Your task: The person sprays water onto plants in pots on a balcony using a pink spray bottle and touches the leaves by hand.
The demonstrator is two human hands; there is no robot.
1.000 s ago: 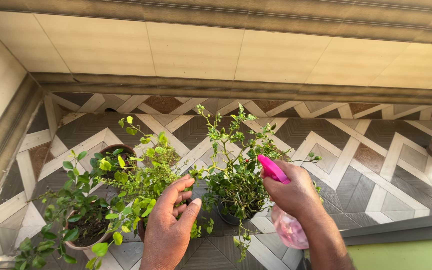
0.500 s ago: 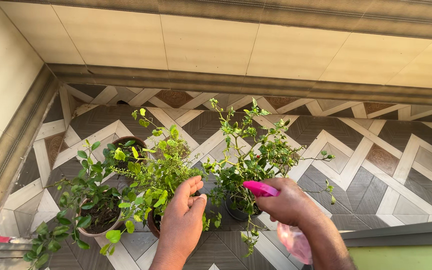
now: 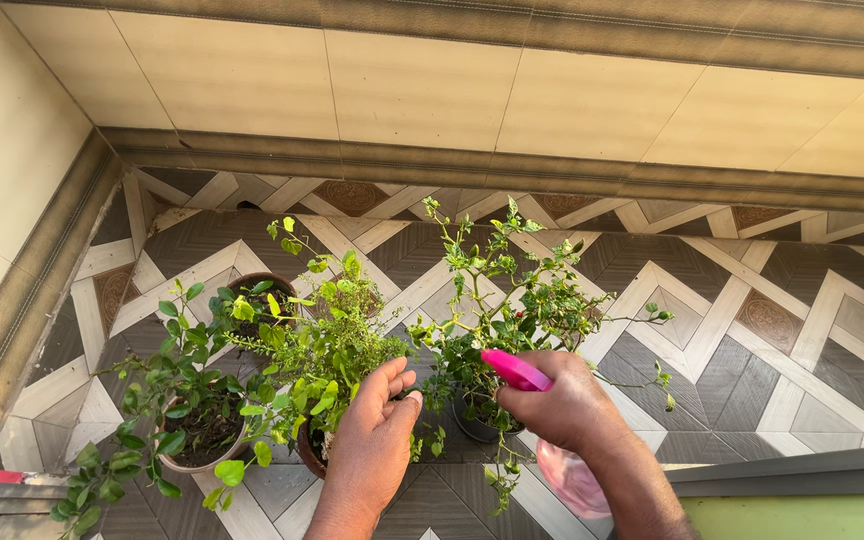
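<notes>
Below you spreads the patterned tile floor (image 3: 752,300), grey and cream in a zigzag, running up to the cream tiled wall (image 3: 452,90) at its far edge. On that floor, a cluster of potted plants gives you your landmark: take the middle leafy plant (image 3: 337,340), the bushy one with bright green foliage. To its left stands a pale round pot (image 3: 197,455) with dark soil and a sprawling green plant, and just behind that a brown pot (image 3: 257,295) sits a little farther from you. To the landmark's right rises a taller, thinner-stemmed plant (image 3: 512,290), its dark pot (image 3: 472,425) partly hidden by leaves. Your left hand (image 3: 377,440) rests at the landmark plant's near right edge, fingers loosely curled and slightly spread among the leaves; whether it actually grips a stem you cannot tell. Your right hand (image 3: 562,405) is to the right of the landmark, in front of the taller plant, its fingers wrapped firmly around a spray bottle (image 3: 572,478), whose pink nozzle (image 3: 514,370) points left towards the landmark and whose pale pink body hangs below your wrist.
</notes>
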